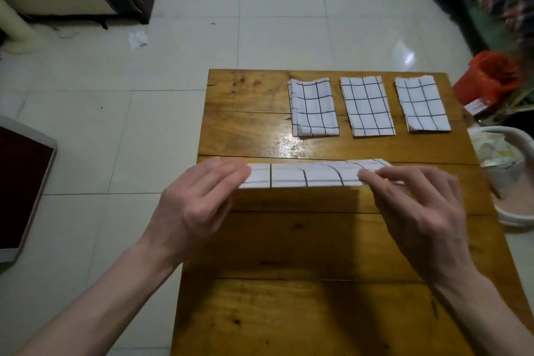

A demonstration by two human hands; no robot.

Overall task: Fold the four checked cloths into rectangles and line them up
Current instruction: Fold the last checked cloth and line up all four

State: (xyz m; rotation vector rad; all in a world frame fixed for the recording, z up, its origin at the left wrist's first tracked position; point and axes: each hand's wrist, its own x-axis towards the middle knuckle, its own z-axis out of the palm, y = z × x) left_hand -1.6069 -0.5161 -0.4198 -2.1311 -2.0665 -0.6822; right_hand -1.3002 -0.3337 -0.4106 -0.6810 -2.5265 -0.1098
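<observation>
The scene is viewed through a single wide-angle head-worn camera, aimed forward and steeply down at close range over the wooden table [289, 240], with the tiled floor [115, 124] taken in beyond it; no second view is provided.

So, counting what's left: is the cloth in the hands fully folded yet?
Not yet: the cloth is a long narrow strip, pinched at its ends by both hands, unlike the three short rectangles.

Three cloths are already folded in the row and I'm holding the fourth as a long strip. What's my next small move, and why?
Probably fold the strip in half end to end, bringing the left hand across to the right hand. Each hand pinches one end, and the strip is still far longer than the three folded cloths lined up on the table.
</observation>
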